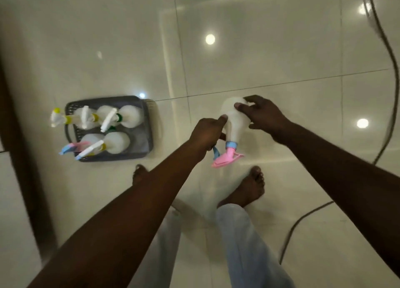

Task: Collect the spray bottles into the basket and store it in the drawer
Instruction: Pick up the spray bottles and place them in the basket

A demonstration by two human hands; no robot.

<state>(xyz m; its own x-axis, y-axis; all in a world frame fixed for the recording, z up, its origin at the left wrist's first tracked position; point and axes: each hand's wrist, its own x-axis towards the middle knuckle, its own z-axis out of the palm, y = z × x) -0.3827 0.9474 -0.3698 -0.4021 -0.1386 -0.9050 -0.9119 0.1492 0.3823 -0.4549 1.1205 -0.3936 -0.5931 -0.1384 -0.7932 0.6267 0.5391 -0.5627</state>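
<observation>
A dark grey mesh basket (pixel 147 123) sits on the tiled floor at the left, holding several white spray bottles (pixel 129 116) with yellow, green and pink-blue nozzles. Right of it, both hands hold one white spray bottle (pixel 234 123) with a pink trigger and blue collar, nozzle pointing toward me. My left hand (pixel 207 134) grips its neck side, thumb on the body. My right hand (pixel 264 114) wraps the bottle's base from the far right.
A dark cable (pixel 389 81) curves along the right side of the glossy floor. Dark wooden furniture (pixel 19 136) runs along the left edge. My bare feet (pixel 249 190) stand just below the held bottle.
</observation>
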